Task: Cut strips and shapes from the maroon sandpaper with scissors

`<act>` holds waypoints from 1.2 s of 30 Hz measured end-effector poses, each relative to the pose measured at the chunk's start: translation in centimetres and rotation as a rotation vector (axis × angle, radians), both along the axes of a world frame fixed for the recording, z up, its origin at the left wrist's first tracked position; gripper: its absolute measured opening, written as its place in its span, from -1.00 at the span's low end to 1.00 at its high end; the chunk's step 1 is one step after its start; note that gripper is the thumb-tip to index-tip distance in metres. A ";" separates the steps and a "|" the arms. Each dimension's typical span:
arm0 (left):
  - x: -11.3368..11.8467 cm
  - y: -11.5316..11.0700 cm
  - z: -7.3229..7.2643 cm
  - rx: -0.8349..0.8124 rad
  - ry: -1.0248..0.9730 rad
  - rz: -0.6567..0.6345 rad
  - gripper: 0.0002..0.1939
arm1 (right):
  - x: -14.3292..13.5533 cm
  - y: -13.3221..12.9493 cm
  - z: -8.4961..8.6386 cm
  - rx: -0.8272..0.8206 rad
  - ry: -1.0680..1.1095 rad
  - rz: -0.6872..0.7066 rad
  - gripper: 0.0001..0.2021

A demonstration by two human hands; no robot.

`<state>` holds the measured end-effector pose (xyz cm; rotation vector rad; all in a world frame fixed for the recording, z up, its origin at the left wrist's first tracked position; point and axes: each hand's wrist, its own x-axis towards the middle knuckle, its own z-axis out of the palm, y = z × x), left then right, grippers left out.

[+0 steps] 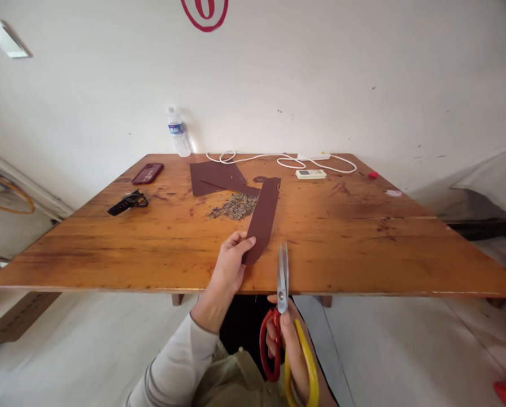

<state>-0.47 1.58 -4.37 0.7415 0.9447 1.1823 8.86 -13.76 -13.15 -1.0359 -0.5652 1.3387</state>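
Note:
Between thumb and fingers, my left hand grips the near end of a dark maroon strip, paper or thin card by its look, tilted up over the table. My right hand is wrapped in the handles of a pair of scissors, one loop red and one yellow. Their blades point up and away, slightly parted, to the right of the strip and apart from it. Beyond my left hand lies a loose pile of small grey-brown bits. Maroon sheets lie flat behind the pile.
On the wooden table are a phone and black keys or a strap at left. A water bottle stands at the back. A white cable, a power strip and a cream remote-like device lie at back right.

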 end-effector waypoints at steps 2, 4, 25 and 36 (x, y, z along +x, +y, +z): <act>0.6 -0.9 -0.5 -0.015 -0.067 -0.013 -0.59 | 0.2 0.0 -0.6 0.016 -0.037 0.040 -0.41; 1.1 -1.6 -1.0 -0.023 -0.082 -0.022 -0.58 | 0.4 -0.1 -1.2 0.057 -0.071 0.062 -0.41; 0.7 -2.1 -1.7 -0.020 -0.061 -0.144 -0.71 | 1.0 0.2 1.0 0.041 -0.087 0.069 -0.31; 0.6 -2.4 -1.6 0.023 -0.010 -0.193 -0.77 | 1.1 0.5 0.9 -0.015 -0.075 0.051 -0.33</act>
